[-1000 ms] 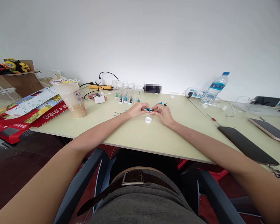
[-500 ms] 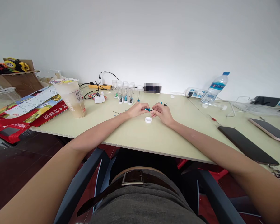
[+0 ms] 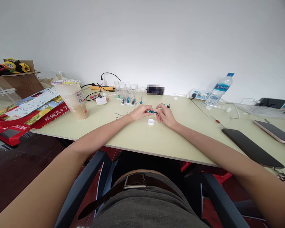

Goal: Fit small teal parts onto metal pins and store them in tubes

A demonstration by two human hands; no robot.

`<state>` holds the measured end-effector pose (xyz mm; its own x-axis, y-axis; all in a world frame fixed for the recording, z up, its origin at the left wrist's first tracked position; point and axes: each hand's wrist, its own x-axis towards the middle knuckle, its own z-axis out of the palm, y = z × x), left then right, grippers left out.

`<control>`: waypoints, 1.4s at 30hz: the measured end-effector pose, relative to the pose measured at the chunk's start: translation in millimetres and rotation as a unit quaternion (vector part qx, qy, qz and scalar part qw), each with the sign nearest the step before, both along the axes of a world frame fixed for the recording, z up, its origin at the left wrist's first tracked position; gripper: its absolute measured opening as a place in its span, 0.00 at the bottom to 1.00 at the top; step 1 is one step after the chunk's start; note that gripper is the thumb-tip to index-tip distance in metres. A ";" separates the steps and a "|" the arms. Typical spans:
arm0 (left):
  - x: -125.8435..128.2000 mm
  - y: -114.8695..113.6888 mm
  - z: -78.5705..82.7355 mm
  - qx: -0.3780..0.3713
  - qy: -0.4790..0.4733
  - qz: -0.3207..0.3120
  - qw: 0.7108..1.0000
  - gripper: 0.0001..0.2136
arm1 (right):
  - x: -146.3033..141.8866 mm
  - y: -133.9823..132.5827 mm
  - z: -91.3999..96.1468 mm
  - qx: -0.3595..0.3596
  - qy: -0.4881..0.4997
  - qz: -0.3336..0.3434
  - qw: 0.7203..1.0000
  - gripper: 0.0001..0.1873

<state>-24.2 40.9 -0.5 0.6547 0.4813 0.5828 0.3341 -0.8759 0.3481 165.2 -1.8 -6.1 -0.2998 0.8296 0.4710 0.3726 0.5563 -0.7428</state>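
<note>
My left hand [image 3: 142, 112] is closed in a pinch on a slim blue-and-black piece [image 3: 151, 111], too small to identify. My right hand [image 3: 166, 115] has its fingers closed at the dark right end of this same piece, its other fingers curled below. A shallow white cap [image 3: 151, 122] lies on the table just under the gap between my hands. Beyond my right hand, small black pieces [image 3: 168, 106] show past the knuckles. Several thin pins [image 3: 119, 115] lie left of my left hand, partly hidden by it.
Clear tubes with white caps [image 3: 133, 95] stand behind my left hand, holding small coloured pieces. A drink cup [image 3: 76, 101] stands left on the table [image 3: 123, 139]. A water bottle [image 3: 219, 89], a black phone [image 3: 251, 147] and a power strip [image 3: 199, 94] are on the right.
My right fingers have shifted slightly and curled down along the slim piece, and more of its dark end shows between the hands. My left hand stays nearly still.
</note>
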 end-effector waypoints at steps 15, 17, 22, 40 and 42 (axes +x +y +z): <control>0.5 6.5 -3.4 -0.112 -0.064 0.007 0.992 0.13 | 0.6 3.9 -2.9 0.032 -0.007 -0.001 0.999 0.22; -0.4 7.3 -3.2 -0.127 -0.075 0.002 0.989 0.13 | 1.2 4.9 -3.3 0.037 -0.011 0.003 0.999 0.23; -2.4 8.1 -2.7 -0.145 -0.094 -0.008 0.985 0.12 | 3.2 7.6 -4.1 0.045 -0.036 0.011 0.998 0.23; -3.1 8.2 0.1 -0.148 -0.121 -0.002 0.981 0.13 | 3.8 11.2 -8.1 0.028 -0.063 0.002 0.998 0.16; -3.1 10.0 -0.3 -0.156 -0.129 0.002 0.979 0.14 | 3.1 9.3 -6.6 0.032 -0.080 -0.006 0.996 0.15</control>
<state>-27.3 50.9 -0.9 0.5024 0.6653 0.5522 0.2035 -0.7117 0.6723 168.3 7.5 -12.8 -0.3662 0.8036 0.4691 0.4901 0.5951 -0.6369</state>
